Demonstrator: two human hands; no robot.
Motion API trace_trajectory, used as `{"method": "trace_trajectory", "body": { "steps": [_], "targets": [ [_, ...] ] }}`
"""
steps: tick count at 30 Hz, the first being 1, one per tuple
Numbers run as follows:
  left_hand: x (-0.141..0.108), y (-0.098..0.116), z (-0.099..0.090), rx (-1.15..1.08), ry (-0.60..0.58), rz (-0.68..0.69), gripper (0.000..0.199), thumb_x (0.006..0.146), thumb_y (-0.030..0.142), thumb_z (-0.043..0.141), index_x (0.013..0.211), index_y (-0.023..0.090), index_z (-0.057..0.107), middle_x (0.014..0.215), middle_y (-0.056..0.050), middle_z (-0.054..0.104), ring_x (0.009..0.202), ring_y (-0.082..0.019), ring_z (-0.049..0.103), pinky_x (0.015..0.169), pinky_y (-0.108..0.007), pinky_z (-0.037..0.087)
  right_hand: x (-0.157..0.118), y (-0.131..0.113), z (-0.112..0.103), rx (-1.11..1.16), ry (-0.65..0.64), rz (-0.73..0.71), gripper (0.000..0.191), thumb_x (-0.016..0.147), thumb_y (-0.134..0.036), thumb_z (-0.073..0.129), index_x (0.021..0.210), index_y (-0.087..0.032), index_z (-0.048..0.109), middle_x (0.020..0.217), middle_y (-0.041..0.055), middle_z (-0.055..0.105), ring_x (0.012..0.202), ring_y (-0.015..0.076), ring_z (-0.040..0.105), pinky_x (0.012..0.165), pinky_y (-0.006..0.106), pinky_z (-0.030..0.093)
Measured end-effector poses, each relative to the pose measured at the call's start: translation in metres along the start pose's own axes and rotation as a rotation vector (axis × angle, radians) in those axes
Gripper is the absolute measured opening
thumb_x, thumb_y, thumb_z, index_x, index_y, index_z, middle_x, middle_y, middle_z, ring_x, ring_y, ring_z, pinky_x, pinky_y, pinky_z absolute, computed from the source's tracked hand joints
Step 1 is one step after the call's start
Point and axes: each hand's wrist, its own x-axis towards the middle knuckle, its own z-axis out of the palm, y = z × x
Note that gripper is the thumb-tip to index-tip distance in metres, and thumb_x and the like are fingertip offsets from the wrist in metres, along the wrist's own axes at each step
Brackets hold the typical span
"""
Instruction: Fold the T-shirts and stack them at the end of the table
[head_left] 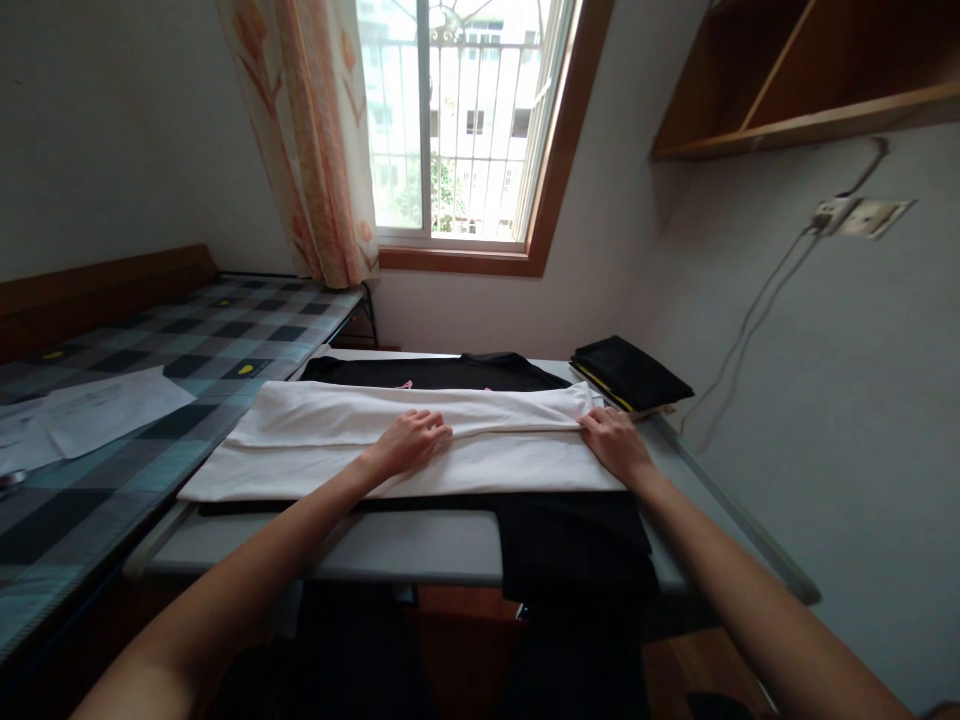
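A white cloth [300, 467], folded lengthwise into a long strip, lies across a black garment [574, 545] on the white table [420, 545]. Part of the black garment shows behind the strip, and another part hangs over the table's front edge. My left hand [412, 440] rests on the middle of the white cloth, fingers bent and close together along the fold. At the right end of the strip, my right hand [616, 442] pinches the cloth's edge between thumb and fingers.
Folded black items [631, 375] sit at the table's back right corner. On the left stands a bed with a checked mattress [172, 345] and white papers [112, 410] on it. A curtain [322, 150] hangs beside the window. A cable [750, 310] runs down the right wall.
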Motion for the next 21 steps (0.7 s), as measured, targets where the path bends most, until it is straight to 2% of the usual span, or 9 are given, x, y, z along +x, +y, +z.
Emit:
{"method": "trace_trajectory", "body": {
  "steps": [5,10,15,21],
  "targets": [
    [0.026,0.023,0.011,0.047,0.052,0.013,0.016,0.092,0.019,0.049,0.089,0.017,0.065,0.091,-0.008,0.062,0.079,-0.019,0.057,0.07,-0.032,0.045,-0.002,-0.004,-0.007,-0.025,0.039,0.001,0.022,0.091,-0.02,0.047,0.094,-0.017,0.069,0.092,0.0102,0.064,0.09,0.0253,0.051,0.08,0.036,0.031],
    [0.022,0.024,0.013,0.018,0.168,-0.013,0.02,0.094,0.019,0.046,0.089,0.017,0.065,0.088,-0.007,0.062,0.079,-0.018,0.056,0.07,-0.03,0.045,-0.006,-0.005,-0.012,-0.042,0.106,0.029,0.019,0.089,-0.018,0.049,0.092,-0.017,0.068,0.093,0.0099,0.064,0.092,0.0256,0.05,0.084,0.038,0.029],
    [0.017,0.024,0.016,-0.029,0.198,-0.022,0.026,0.097,0.023,0.043,0.086,0.018,0.066,0.086,-0.006,0.063,0.078,-0.017,0.055,0.07,-0.03,0.044,-0.003,-0.005,-0.009,-0.042,0.041,0.034,0.018,0.088,-0.019,0.05,0.083,-0.017,0.067,0.09,0.0106,0.064,0.09,0.0258,0.051,0.081,0.038,0.029],
    [0.015,0.022,0.022,-0.066,0.225,0.016,0.026,0.096,0.024,0.045,0.088,0.02,0.069,0.085,-0.005,0.063,0.075,-0.016,0.055,0.068,-0.029,0.043,-0.002,-0.006,-0.012,0.0,-0.061,0.016,0.022,0.09,-0.021,0.048,0.083,-0.017,0.068,0.091,0.012,0.064,0.091,0.026,0.052,0.079,0.037,0.031]
  ]
}}
